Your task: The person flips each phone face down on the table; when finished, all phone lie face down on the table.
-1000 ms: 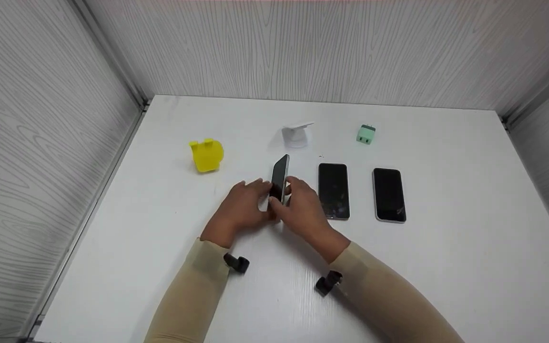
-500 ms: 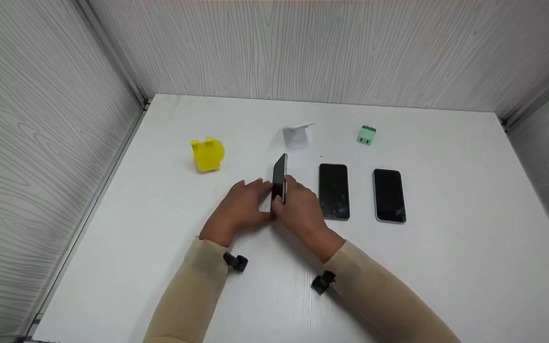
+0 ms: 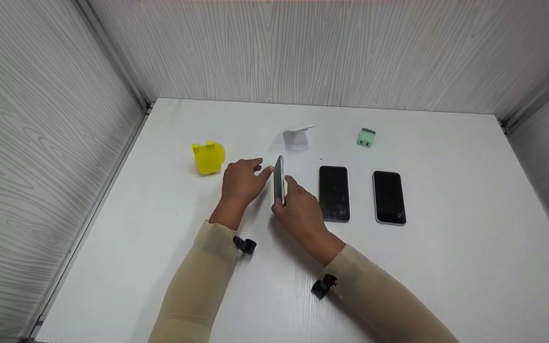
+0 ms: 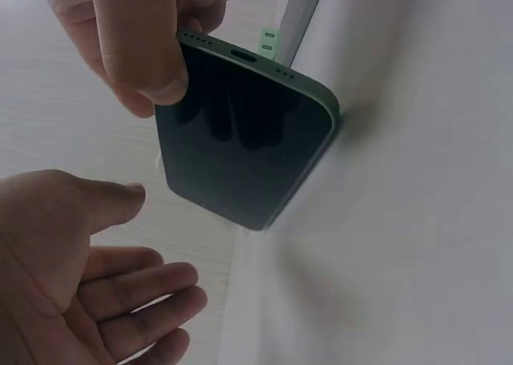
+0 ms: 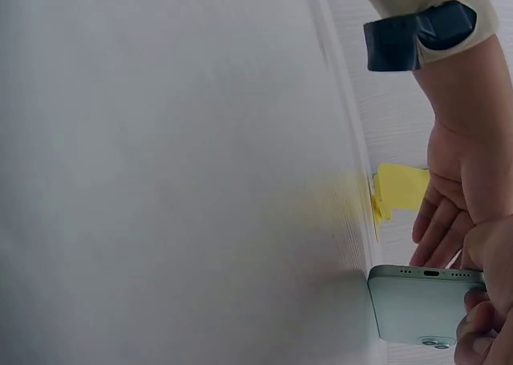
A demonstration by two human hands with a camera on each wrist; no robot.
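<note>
My right hand [image 3: 301, 212] pinches a pale green smartphone [image 3: 278, 180] near its charging-port end. In the left wrist view, the thumb presses on the dark screen of the smartphone [image 4: 240, 140] while the other fingers lie behind it. The phone is turned up on its long edge, close above or on the white table; which, I cannot tell. Its pale back and camera lenses show in the right wrist view. Left of the phone, my left hand [image 3: 243, 183] holds nothing, fingers loosely bent and apart from the screen in the left wrist view.
Two dark-screened smartphones lie flat to the right, one nearer [image 3: 334, 193] and one farther [image 3: 389, 197]. Behind stand a white phone stand [image 3: 297, 138] and a green two-port charger [image 3: 366, 137]. A yellow phone stand [image 3: 208, 158] is at left. Wood-grain panels [image 3: 274, 52] enclose the table.
My left hand has let go of the phone and moved up and slightly right, away from its lower end. The right hand keeps hold of the phone, which has turned slightly more edge-on.
</note>
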